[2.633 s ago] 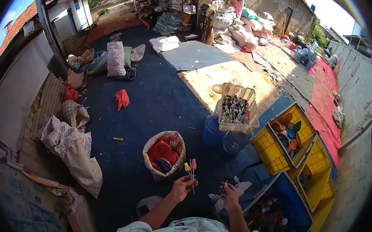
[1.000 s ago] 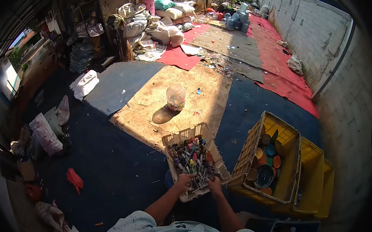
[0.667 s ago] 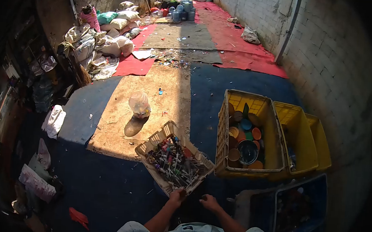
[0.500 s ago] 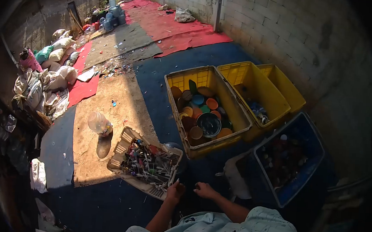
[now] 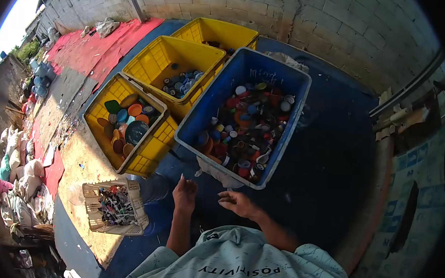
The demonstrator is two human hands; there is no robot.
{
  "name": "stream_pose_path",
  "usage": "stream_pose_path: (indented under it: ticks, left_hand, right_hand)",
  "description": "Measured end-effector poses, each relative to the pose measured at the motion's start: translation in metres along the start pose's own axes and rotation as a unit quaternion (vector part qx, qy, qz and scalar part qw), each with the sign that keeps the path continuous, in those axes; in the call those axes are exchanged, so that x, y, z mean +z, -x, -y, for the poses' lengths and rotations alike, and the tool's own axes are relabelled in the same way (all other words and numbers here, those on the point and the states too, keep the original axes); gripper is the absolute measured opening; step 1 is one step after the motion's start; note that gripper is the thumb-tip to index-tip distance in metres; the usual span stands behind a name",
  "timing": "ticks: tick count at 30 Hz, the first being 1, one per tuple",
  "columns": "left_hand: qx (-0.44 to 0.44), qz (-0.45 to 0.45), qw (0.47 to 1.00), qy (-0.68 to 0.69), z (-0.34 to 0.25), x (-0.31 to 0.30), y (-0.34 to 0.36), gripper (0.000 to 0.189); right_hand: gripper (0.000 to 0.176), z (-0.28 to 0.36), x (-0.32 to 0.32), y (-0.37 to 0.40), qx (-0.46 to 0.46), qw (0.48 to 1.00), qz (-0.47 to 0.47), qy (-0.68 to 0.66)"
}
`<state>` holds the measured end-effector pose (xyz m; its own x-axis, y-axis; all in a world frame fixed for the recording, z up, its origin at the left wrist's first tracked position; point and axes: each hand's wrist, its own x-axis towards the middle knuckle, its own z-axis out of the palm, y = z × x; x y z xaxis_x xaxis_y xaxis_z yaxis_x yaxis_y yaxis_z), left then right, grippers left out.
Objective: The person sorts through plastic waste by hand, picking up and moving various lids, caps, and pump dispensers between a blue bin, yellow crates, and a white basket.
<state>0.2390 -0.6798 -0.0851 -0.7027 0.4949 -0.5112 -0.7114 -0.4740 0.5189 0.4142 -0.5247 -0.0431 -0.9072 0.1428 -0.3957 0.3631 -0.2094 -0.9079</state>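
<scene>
Both hands are empty, fingers loosely spread: left hand (image 5: 184,194) and right hand (image 5: 236,202) hover at the near edge of a blue crate (image 5: 196,114) of mixed bottle caps (image 5: 246,125); yellow crates (image 5: 152,147) to the left hold lids, and a white basket (image 5: 90,194) looks full and unsorted

the one word that reads clearly is "positivity", printed in dark capital letters across the pale shirt (image 5: 276,256) of the person wearing the camera. from this view it stands upside down, and its middle letters are partly lost in a fold of the cloth. on the inner far wall of the blue crate (image 5: 258,69) there is a faint white scrawl, too small to read.
</scene>
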Motion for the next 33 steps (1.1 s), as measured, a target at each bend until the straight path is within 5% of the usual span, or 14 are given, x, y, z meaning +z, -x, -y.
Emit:
stream_pose_path:
  ticks: [6, 13, 20, 27, 33]
  left_hand:
    - [-0.035, 0.033, 0.994, -0.095, 0.095, 0.127, 0.002, 0.023]
    - [-0.075, 0.03, 0.985, -0.149, 0.157, 0.212, -0.039, 0.021]
    - [-0.081, 0.011, 0.987, -0.142, 0.224, 0.263, -0.109, 0.017]
    - [-0.046, -0.029, 0.989, -0.137, 0.256, 0.309, -0.155, 0.012]
    - [-0.028, -0.052, 0.993, -0.1, 0.256, 0.338, -0.166, 0.012]
  right_hand:
    - [0.038, 0.011, -0.13, 0.099, -0.022, 0.975, -0.187, -0.115]
    - [0.031, 0.007, -0.228, 0.124, -0.032, 0.929, -0.339, -0.146]
    - [0.032, -0.001, -0.314, 0.107, -0.004, 0.945, -0.292, -0.148]
    - [0.032, 0.059, -0.427, 0.071, 0.005, 0.973, -0.228, -0.031]
    - [0.028, 0.123, -0.5, 0.027, -0.049, 0.954, -0.295, 0.016]
